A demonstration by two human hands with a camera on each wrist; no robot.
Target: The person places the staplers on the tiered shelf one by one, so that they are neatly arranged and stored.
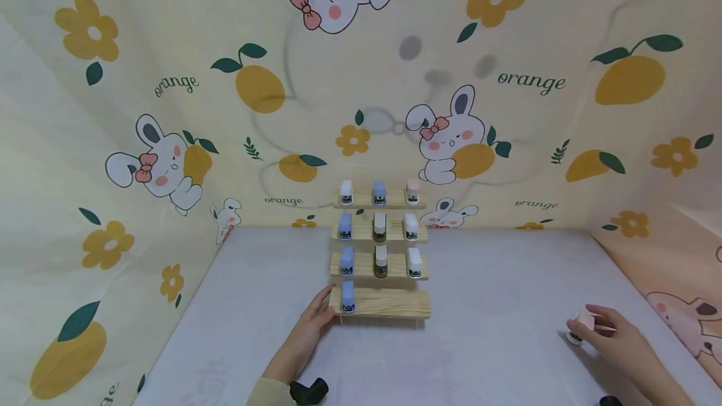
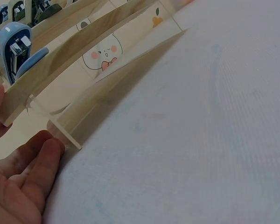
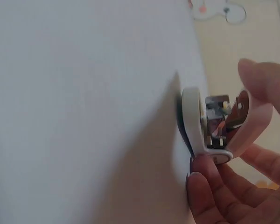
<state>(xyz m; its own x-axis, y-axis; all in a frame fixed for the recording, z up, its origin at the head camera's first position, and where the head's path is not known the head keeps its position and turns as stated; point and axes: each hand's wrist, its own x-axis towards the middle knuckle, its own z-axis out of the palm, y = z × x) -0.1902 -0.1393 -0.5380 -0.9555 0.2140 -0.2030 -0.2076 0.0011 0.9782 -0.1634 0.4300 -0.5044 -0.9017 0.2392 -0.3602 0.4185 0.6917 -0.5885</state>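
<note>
A stepped wooden display rack (image 1: 389, 303) with clear legs stands on the table, mini staplers on its tiers. My left hand (image 1: 317, 318) grips the left end of its lowest shelf. In the left wrist view the fingertips (image 2: 49, 142) lie beside the clear leg. A blue mini stapler (image 1: 348, 297) stands at the left of that shelf, close to this hand. Far to the right, my right hand (image 1: 617, 337) holds a pink and white mini stapler (image 3: 192, 119) by its sides, low over the table. Its metal staple mechanism shows in the right wrist view.
Upper tiers hold several more staplers: white (image 1: 346, 192), blue (image 1: 380, 192) and pink (image 1: 413, 191) ones on top, grey-green ones (image 1: 380, 227) in the middle column. A printed cloth (image 1: 361, 80) hangs behind the white table (image 1: 485, 306) and along its sides.
</note>
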